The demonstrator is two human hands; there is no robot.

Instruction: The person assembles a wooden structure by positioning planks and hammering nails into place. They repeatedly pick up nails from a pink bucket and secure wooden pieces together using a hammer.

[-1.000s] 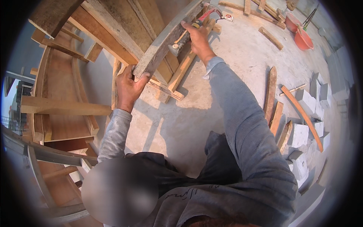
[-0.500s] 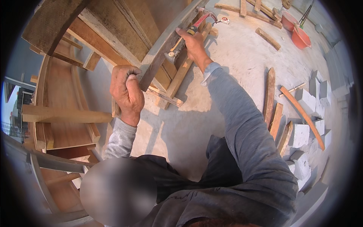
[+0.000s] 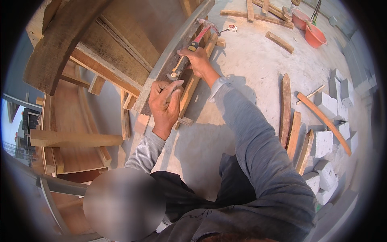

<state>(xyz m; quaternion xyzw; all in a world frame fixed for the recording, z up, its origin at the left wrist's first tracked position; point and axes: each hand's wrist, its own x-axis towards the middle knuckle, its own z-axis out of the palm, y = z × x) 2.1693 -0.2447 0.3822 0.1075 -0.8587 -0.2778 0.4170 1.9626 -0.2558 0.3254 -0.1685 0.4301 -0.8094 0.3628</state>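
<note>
My right hand [image 3: 198, 61] is closed round the dark grip of a claw hammer [image 3: 198, 38] with a red shaft. The hammer lies along the side of a long rough wooden beam [image 3: 169, 63], its head pointing away from me. Close to the butt of the handle, my left hand [image 3: 164, 105] has its thumb and fingers pinched together beside the beam's near end. Whether something small sits in that pinch cannot be made out. Just beyond the hammer head, a tape measure [image 3: 232, 28] rests on the floor.
Timber formwork with a panel [image 3: 117, 46] rises at the left, and a thick board [image 3: 60, 44] juts across the upper left. Loose planks [image 3: 285, 109] and pale blocks [image 3: 322, 143] lie on the concrete floor at right. Red buckets [image 3: 315, 37] stand at the far right.
My left hand has let go of the beam's near end and moved right, to the hammer's butt, fingers now pinched. My right hand keeps its hold on the hammer.
</note>
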